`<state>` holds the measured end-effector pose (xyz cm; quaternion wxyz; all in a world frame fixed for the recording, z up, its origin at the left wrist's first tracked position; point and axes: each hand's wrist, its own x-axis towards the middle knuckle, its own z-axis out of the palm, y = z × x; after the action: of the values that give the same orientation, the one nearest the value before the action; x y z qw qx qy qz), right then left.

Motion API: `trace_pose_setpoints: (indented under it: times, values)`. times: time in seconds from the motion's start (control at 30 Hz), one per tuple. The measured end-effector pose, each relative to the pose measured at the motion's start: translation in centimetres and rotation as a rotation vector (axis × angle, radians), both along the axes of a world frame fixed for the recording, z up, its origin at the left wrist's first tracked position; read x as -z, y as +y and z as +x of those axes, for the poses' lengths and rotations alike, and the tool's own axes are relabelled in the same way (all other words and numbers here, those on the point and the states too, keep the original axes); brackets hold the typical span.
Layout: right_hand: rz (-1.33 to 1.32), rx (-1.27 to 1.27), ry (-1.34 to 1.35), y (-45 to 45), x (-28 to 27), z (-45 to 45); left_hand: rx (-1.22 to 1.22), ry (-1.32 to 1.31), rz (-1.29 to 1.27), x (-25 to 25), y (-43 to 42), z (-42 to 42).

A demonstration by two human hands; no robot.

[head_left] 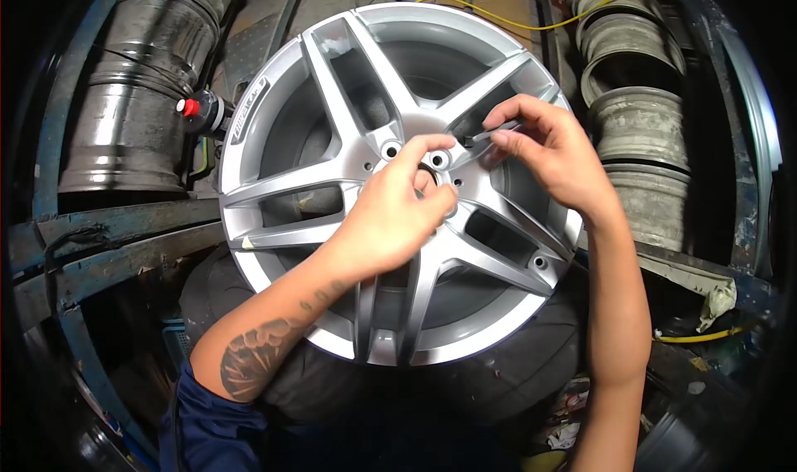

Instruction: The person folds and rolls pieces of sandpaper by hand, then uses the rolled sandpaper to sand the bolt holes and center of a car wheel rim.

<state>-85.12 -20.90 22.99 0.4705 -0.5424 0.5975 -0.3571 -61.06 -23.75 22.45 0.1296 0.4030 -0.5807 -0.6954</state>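
Note:
A silver alloy wheel rim (383, 177) with split spokes lies face up over the person's lap. My left hand (394, 215) is over the hub, its index finger and thumb apart around the centre bore and bolt holes; nothing shows between them. Above the right-hand spokes, my right hand (552, 152) pinches a small thin grey strip (480, 138) with a dark end, between thumb and fingers. What exactly this piece is cannot be made out. The strip's dark end points toward the left index fingertip.
Several bare metal wheel barrels (635, 127) are stacked at the right. Larger shiny barrels (137, 98) stand at the left behind a blue metal frame (124, 260). A dark bottle with a red cap (189, 107) sits beside the rim. A yellow hose (531, 26) runs across the back.

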Motion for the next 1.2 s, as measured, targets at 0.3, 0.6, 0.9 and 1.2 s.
trace_pose_setpoints:
  times: [0.3, 0.6, 0.9, 1.2]
  values:
    - [0.086, 0.148, -0.463, 2.1, -2.2, 3.3, -0.198, 0.213, -0.355, 0.4, -0.7, -0.8]
    - [-0.155, 0.275, -0.165, 3.3, -2.9, 6.9, -0.275, 0.211, -0.31, -1.3, -0.5, 0.1]
    - [-0.182, 0.261, 0.153, 3.4, -3.7, 7.2, -0.279, 0.178, -0.337, -1.0, -0.1, 0.0]
    - [0.285, -0.026, -0.593, 2.1, -1.8, 2.9, -0.106, 0.12, -0.505, -2.5, -1.6, 0.7]
